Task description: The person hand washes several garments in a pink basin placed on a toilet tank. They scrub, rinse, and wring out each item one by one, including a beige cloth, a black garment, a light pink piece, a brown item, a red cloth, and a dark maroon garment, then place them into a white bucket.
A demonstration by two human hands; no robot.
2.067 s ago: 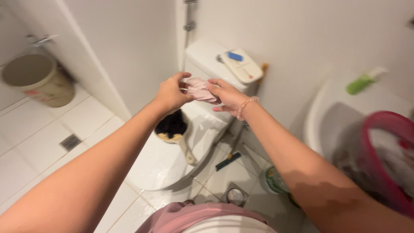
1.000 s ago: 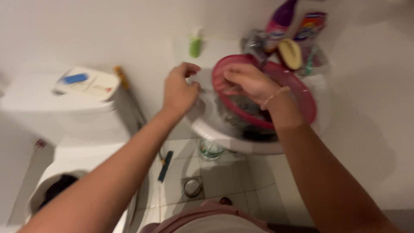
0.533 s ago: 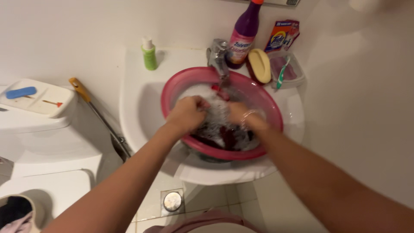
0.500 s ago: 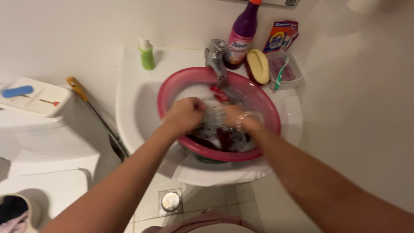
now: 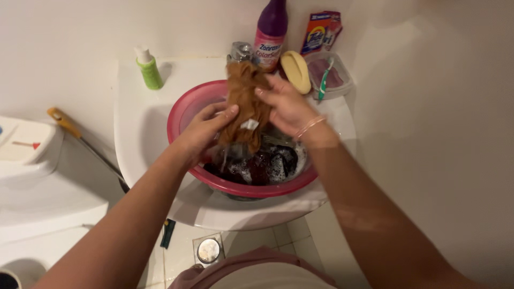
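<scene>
A wet brown garment [image 5: 243, 104] hangs dripping above a pink basin [image 5: 182, 109] that sits in a white sink [image 5: 128, 118]. My left hand [image 5: 206, 128] grips the garment's lower left side. My right hand [image 5: 286, 107], with a bead bracelet on the wrist, grips its right side. Dark clothes in soapy water [image 5: 262, 166] lie in the basin below.
At the back of the sink stand a tap [image 5: 241, 52], a small green bottle [image 5: 148, 68], a purple bottle [image 5: 270, 32], a detergent packet [image 5: 319, 32], a yellow soap [image 5: 295, 71] and a tray with a toothbrush [image 5: 325, 78]. A toilet [image 5: 37, 182] stands left; a floor drain [image 5: 208, 250] lies below.
Earlier both hands held a pink cloth over the toilet. They then moved to the basin, plunged into the suds, and have now lifted a brown garment out of the water.
</scene>
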